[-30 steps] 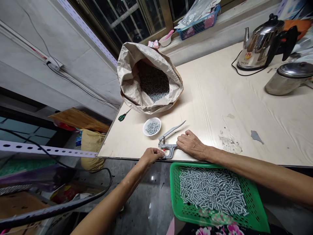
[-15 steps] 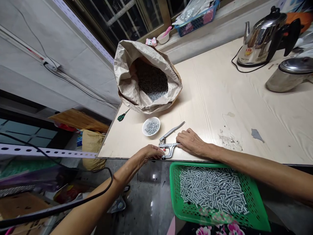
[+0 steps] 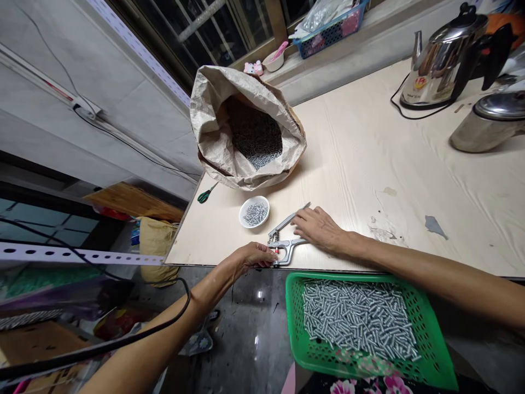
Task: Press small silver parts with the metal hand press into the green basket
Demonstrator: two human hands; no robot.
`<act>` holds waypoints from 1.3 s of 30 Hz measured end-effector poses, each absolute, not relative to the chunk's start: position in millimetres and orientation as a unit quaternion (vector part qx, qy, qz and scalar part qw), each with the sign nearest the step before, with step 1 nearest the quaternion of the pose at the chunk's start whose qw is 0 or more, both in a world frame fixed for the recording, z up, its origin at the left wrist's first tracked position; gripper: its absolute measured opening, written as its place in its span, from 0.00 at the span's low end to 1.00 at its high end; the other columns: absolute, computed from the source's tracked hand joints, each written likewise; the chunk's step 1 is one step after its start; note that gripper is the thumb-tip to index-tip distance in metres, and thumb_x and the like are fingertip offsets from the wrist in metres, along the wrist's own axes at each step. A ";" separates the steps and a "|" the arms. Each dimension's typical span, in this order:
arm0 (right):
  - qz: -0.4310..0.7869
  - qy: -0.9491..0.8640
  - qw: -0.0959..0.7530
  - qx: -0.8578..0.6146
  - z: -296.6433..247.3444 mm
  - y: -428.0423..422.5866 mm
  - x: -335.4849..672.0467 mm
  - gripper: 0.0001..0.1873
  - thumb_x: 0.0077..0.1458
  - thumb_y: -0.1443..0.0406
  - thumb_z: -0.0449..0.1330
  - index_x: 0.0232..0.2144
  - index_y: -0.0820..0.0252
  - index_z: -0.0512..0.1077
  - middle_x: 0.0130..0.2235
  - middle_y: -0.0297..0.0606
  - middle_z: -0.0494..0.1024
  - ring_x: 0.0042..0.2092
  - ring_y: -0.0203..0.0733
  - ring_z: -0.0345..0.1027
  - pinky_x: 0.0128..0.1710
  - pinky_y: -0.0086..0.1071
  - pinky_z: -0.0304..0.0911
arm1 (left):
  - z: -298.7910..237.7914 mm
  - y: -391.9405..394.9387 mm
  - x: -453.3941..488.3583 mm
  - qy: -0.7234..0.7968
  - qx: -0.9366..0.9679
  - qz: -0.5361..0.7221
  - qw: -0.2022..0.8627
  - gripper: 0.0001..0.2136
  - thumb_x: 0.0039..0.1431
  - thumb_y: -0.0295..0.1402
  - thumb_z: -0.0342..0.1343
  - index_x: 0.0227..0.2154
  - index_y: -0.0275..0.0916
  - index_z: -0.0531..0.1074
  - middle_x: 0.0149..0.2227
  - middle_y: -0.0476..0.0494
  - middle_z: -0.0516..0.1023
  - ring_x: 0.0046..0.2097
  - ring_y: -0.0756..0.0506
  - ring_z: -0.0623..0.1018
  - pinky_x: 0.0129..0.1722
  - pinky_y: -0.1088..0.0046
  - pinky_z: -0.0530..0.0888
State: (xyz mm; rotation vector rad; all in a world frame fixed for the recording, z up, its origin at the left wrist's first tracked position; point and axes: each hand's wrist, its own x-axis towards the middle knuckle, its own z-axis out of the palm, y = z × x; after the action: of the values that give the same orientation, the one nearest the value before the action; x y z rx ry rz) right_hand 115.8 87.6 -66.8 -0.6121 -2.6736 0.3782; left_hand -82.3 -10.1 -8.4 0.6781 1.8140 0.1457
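Observation:
Near the table's front edge lies a grey metal hand-press plier (image 3: pixel 289 246) with a spring and a red part at its jaw. My left hand (image 3: pixel 256 254) is closed in a pinch beside that jaw; whatever its fingertips hold is too small to make out. My right hand (image 3: pixel 318 227) lies over the plier's handles, fingers curled onto the upper handle, which stands apart from the lower one. Just behind the plier is a white bowl (image 3: pixel 241 220) of small metal parts. A green basket (image 3: pixel 292 328) of silvery screw-like pieces sits below the table edge, close to my body.
An open woven sack (image 3: pixel 209 109) of metal pieces stands at the table's back left. Green-handled scissors (image 3: pixel 204 196) lie left of the bowl. A steel kettle (image 3: pixel 445 65) and a lidded metal pot (image 3: pixel 476 128) stand at right. The table (image 3: pixel 353 148) has peeled patches.
My right hand has shifted up and slightly left, from the lower handle onto the upper handle. My left hand remains pinched at the jaw. The view has moved slightly.

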 end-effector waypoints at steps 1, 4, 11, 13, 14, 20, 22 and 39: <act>0.109 -0.953 0.181 -0.219 -65.2 94.0 111.7 0.08 0.62 0.63 0.53 0.42 0.58 0.67 0.44 0.40 0.72 0.42 0.44 0.59 0.38 0.36 0.46 | -8.2 -10.4 -81.4 0.774 0.287 0.062 0.561 0.19 0.25 0.44 0.68 0.18 0.36 0.70 0.16 0.54 0.69 0.21 0.54 0.61 0.25 0.75 0.54; 0.058 -0.970 0.137 -0.193 -60.4 115.7 95.6 0.07 0.61 0.66 0.52 0.38 0.57 0.70 0.39 0.39 0.73 0.43 0.46 0.58 0.38 0.38 0.47 | -7.5 -11.0 -78.4 0.779 0.289 0.070 0.552 0.19 0.24 0.44 0.68 0.17 0.36 0.69 0.15 0.54 0.68 0.21 0.54 0.61 0.25 0.75 0.55; 0.064 -0.975 0.112 -0.183 -59.1 137.3 69.3 0.08 0.61 0.66 0.52 0.33 0.58 0.72 0.39 0.42 0.74 0.43 0.47 0.59 0.40 0.39 0.52 | -5.0 -10.3 -74.3 0.786 0.296 0.070 0.539 0.21 0.24 0.46 0.68 0.16 0.36 0.68 0.15 0.54 0.67 0.21 0.54 0.60 0.24 0.75 0.54; 0.085 -0.972 0.115 -0.187 -60.0 134.6 71.8 0.09 0.60 0.64 0.53 0.33 0.58 0.72 0.40 0.43 0.73 0.43 0.48 0.60 0.39 0.38 0.54 | -5.8 -10.1 -75.1 0.784 0.300 0.063 0.540 0.21 0.24 0.47 0.68 0.16 0.36 0.68 0.14 0.55 0.67 0.21 0.54 0.60 0.24 0.75 0.54; 0.103 -0.970 0.116 -0.186 -59.9 132.6 75.3 0.09 0.60 0.62 0.54 0.35 0.59 0.72 0.40 0.43 0.73 0.43 0.47 0.60 0.39 0.38 0.55 | -6.6 -10.0 -75.7 0.783 0.301 0.060 0.540 0.21 0.24 0.47 0.68 0.16 0.36 0.68 0.14 0.54 0.67 0.21 0.54 0.61 0.24 0.75 0.54; 0.157 -0.963 0.103 -0.194 -61.3 118.2 115.3 0.51 0.37 0.38 0.62 0.56 0.64 0.60 0.56 0.56 0.63 0.55 0.62 0.55 0.52 0.51 0.52 | -10.8 -10.5 -78.5 0.777 0.309 0.062 0.545 0.20 0.26 0.47 0.67 0.17 0.36 0.70 0.16 0.54 0.68 0.22 0.54 0.61 0.24 0.75 0.55; 0.160 -0.963 0.096 -0.194 -65.1 115.4 127.2 0.57 0.34 0.37 0.63 0.59 0.63 0.56 0.60 0.57 0.56 0.59 0.66 0.49 0.54 0.55 0.49 | -10.7 -10.5 -78.5 0.775 0.311 0.060 0.547 0.20 0.26 0.46 0.68 0.18 0.36 0.71 0.16 0.54 0.68 0.22 0.54 0.61 0.25 0.75 0.56; 0.155 -0.951 0.128 -0.234 -61.6 90.7 139.9 0.25 0.47 0.51 0.65 0.41 0.62 0.69 0.41 0.45 0.69 0.42 0.49 0.58 0.38 0.38 0.56 | -12.7 -23.1 -60.8 0.813 0.524 0.029 0.252 0.15 0.49 0.45 0.58 0.26 0.35 0.74 0.30 0.41 0.76 0.37 0.42 0.73 0.36 0.67 0.68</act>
State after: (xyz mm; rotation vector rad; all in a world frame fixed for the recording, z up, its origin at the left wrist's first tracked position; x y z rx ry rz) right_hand 139.9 90.7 -61.6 -0.6814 -2.7674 0.4503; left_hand -60.8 -23.1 -12.7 1.4263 2.2112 0.0797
